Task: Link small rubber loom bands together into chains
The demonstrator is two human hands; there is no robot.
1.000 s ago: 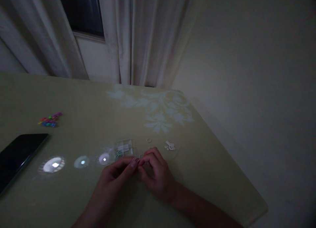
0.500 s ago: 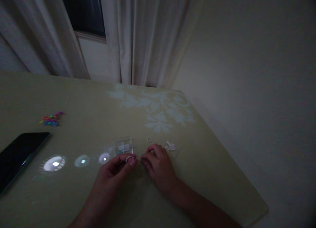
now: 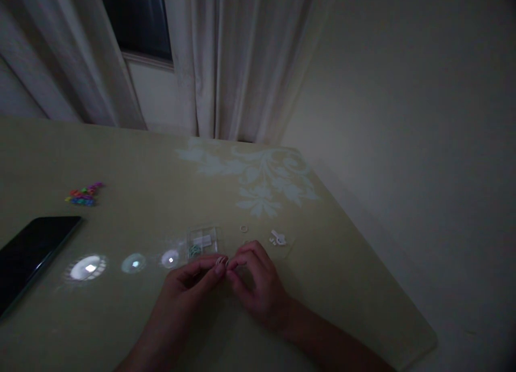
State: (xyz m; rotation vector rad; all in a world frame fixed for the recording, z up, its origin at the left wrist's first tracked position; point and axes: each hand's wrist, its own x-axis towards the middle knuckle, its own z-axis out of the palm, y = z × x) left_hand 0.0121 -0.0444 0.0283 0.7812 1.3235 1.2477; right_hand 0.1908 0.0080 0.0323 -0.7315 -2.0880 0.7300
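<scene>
My left hand [image 3: 181, 291] is closed, pinching small whitish rings [image 3: 221, 260] between thumb and forefinger. Close against those fingertips, my right hand [image 3: 260, 286] is also closed, thumb to forefinger; what it grips is too small to make out. Just behind the left fingers lies a clear plastic box [image 3: 220, 237] with a white piece [image 3: 203, 241] and some green rings [image 3: 194, 250] inside. A loose pale ring [image 3: 244, 231] rests on the table beyond the right hand. Small white parts [image 3: 279, 237] lie on a clear flat piece [image 3: 289, 248] to its right.
On the left of the table [image 3: 342, 286] lies a dark phone [image 3: 36, 259]. Behind it sits a pile of small multicoloured pieces [image 3: 84, 195]. Bright round light spots [image 3: 87, 267] show on the tabletop. Curtains [image 3: 242, 65] hang beyond the far edge, and a wall [image 3: 403, 146] stands to the right.
My left fingers have shifted slightly right with the rings, and the gap to my right fingertips has closed. More of the green rings in the box shows now.
</scene>
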